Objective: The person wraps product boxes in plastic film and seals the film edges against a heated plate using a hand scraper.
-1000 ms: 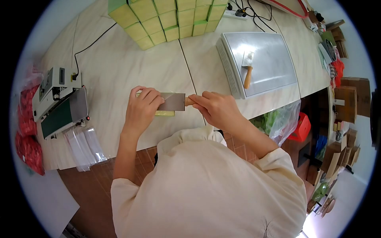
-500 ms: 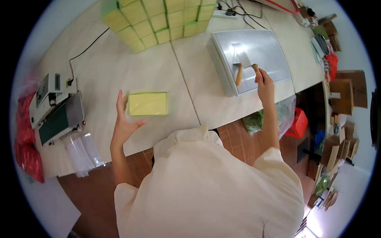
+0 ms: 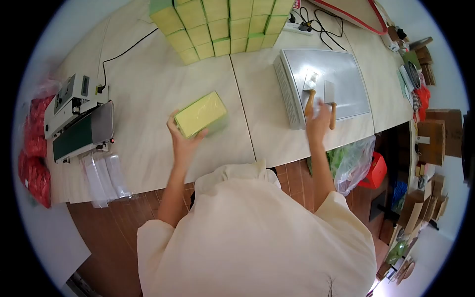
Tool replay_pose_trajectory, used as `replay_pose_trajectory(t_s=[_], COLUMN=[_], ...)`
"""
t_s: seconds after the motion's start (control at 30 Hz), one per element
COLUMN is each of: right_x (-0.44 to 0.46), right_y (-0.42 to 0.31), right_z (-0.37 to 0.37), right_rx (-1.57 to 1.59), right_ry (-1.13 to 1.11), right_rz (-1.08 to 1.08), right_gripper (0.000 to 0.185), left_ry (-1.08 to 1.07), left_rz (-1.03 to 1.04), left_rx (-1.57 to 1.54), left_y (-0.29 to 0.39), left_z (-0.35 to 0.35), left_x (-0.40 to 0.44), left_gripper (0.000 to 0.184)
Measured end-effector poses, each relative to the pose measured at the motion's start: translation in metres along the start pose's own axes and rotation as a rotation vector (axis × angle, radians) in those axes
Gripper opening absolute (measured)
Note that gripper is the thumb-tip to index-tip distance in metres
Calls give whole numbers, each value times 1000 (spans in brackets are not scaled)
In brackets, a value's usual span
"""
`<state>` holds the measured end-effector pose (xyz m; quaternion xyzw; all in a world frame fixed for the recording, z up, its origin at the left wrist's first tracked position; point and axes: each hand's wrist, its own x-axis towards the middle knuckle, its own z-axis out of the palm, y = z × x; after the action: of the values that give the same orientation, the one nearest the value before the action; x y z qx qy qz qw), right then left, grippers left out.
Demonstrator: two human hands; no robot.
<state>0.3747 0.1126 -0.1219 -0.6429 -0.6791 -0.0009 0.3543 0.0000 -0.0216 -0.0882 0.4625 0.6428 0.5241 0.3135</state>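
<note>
Left hand [image 3: 185, 142] and yellow wrapped block [image 3: 202, 114] have both changed position. Half a second ago the block lay flat and square to the body, with the hand spread at its left end without gripping it. Now the hand is clamped on that end, thumb on the near side and fingers on the far side, and the block is turned so that its right end points away from the body. Whether its underside touches the table [image 3: 148, 94] cannot be determined. To the right, the second scraper [image 3: 332, 117], previously in the fingers of the right hand [image 3: 318, 119], now lies beside the first scraper [image 3: 309, 102] on the metal-topped unit [image 3: 349, 69]. The right hand is located between the two handles, at the near edge of the unit; its fingers are blurred, and contact with a handle cannot be determined.

Surface and room, left to right: red packages [image 3: 34, 131] at the far left; a white machine with a green belt [image 3: 76, 136]; clear plastic sleeves [image 3: 101, 178] at the near table edge; a stack of yellow-green blocks [image 3: 217, 24] at the far side; black cables [image 3: 324, 32] behind the metal-topped unit; a red basket [image 3: 374, 171] below table level; cardboard boxes [image 3: 429, 136] at the far right.
</note>
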Motion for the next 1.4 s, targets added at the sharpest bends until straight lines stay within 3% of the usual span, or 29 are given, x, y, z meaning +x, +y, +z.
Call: replay_pose_trajectory(t_s=[0.07,0.1,0.2,0.3,0.43,0.53,0.7,0.8,0.87,0.93,1.0,1.07,1.13,1.2,1.23,1.33,1.4], right_x=[-30,-46,-87,-84,-61,-55,-39,-23,-14,-2,19,34,41,39,37,40,35], right_y=[-49,-88,-149,-195,-196,-202,-187,-184,-175,-161,-130,-82,-41,-15,-6,10,11], right_z=[13,19,47,42,32,22,41,48,47,38,18,6,-1,3,6,21,20], right_rx=[326,595,1071,1206,1124,1069,1178,1144,1092,489,231,-34,-329,-366,-414,-402,-270], right_ry=[-395,-605,-980,-970,-1067,-1089,-1086,-1104,-1087,-419,-153,24,-1,-86,-166,-334,-293], right_rz=[37,242,336,417,279,307,354,342,318,-211,-215,-123,-82,-14,57,195,231], right_gripper=[34,33,50,58,62,63,63,57,51,28,21,23,24,26,29,36,35], left_ry=[204,208,303,298,233,216,72,33,-52,81,155,163,187,-22,-21,-274,-353], left_rz=[-58,-55,-88,-103,-60,-88,-57,-70,-35,53,361,437,510,476,473,413,331], left_rx=[69,69,212,189,225,198,126,-45,113,68,68,93,141,369,376,596,687], left_y=[-3,-1,7,10,6,7,24,27,33,46,51,69,93,113,114,119,126], left_z=[21,30,47,47,47,49,55,58,45,34,18,3,-7,-10,-6,9,16], left_x=[-8,-12,-28,-40,-50,-53,-73,-76,-70,-64,-51,-32,-12,8,14,22,17], left_gripper=[93,93,89,89,85,80,68,53,31,14,13,10,8,11,11,28,26])
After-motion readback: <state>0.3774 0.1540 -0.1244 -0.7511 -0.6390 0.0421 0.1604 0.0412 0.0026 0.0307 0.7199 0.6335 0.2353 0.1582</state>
